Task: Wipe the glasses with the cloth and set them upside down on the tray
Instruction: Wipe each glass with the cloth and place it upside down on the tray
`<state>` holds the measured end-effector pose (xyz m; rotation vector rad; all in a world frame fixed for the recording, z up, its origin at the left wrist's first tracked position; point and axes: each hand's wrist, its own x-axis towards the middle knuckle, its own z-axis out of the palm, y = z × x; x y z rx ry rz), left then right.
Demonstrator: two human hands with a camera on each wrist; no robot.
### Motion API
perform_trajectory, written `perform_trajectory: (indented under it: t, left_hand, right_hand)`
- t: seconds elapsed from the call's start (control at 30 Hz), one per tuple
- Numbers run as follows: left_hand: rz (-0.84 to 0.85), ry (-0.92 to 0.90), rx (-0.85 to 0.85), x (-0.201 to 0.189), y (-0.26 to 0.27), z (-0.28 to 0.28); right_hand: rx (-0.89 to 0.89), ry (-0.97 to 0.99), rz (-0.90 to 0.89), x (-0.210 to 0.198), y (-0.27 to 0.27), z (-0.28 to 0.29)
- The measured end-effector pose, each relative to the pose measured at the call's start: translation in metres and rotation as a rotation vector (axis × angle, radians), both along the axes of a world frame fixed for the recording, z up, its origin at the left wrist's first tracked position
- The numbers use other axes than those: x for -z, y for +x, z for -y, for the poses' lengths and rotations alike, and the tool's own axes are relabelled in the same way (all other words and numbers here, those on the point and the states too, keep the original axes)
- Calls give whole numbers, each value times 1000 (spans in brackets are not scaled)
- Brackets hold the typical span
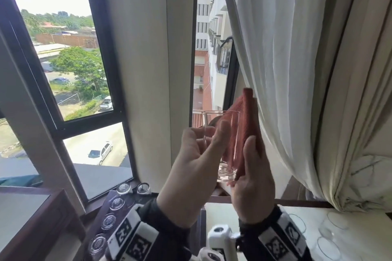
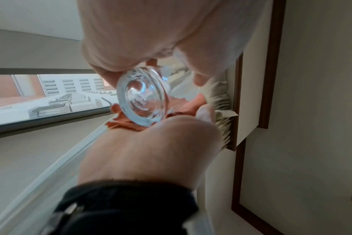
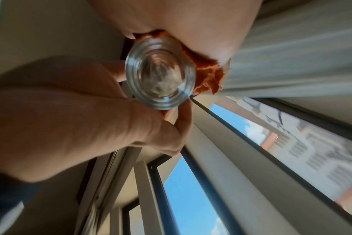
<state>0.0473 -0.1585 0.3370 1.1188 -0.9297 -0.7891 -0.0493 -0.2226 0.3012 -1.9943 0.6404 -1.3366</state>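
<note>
I hold a clear drinking glass (image 1: 226,172) upright in front of the window. My left hand (image 1: 203,140) grips its left side between thumb and fingers. My right hand (image 1: 252,154) holds a red cloth (image 1: 244,116) against the glass's right side, and the cloth stands up past the rim. In the left wrist view the thick glass base (image 2: 143,98) faces the camera, between my left hand (image 2: 151,31) and my right hand (image 2: 151,151) with the cloth (image 2: 120,124). The right wrist view shows the same base (image 3: 161,73), the cloth (image 3: 209,74) and my left hand (image 3: 70,111).
A dark tray (image 1: 135,199) at the lower left carries several glasses (image 1: 116,203) standing upside down. On the white marble table (image 1: 265,210) at the lower right stand more glasses (image 1: 326,248). A white curtain (image 1: 286,70) hangs close on the right, and the window (image 1: 84,80) is straight ahead.
</note>
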Motion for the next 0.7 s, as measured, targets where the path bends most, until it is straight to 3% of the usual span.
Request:
perform_trajectory:
  t: [0.1,0.23,0.3,0.37,0.4,0.47,0.53,0.63,0.7]
  left_hand:
    - [-7,33,25,1,2,4]
    - [-100,-30,-47,-9,19,4]
    - [-86,-40,-53,-12,23,5]
    - [-57,-54,-36,-10,19,4]
    - [-44,-53,-22,-8,16,4]
    - [1,-51,-9,-4,10,6]
    - [52,-64,-28,-4,9,7]
    - [-4,-43,-25,-6,20,10]
    - [-99,-64,-41,-13,26,10]
  right_hand:
    - [-269,-123,261,-20,8,-7]
    - [-367,-191,258,8,12,-22]
    - [-272,-193,179,30,7,-22]
    - [-56,-208,-91,36,4,-12]
    - [60,-304,-159,38,1,-4]
    - [227,-394,24,21,9,7]
    - [98,-481,101,7,15,7]
    - [-298,-341,220,-8,19,-14]
    - [-352,-319,231,1,21,-25]
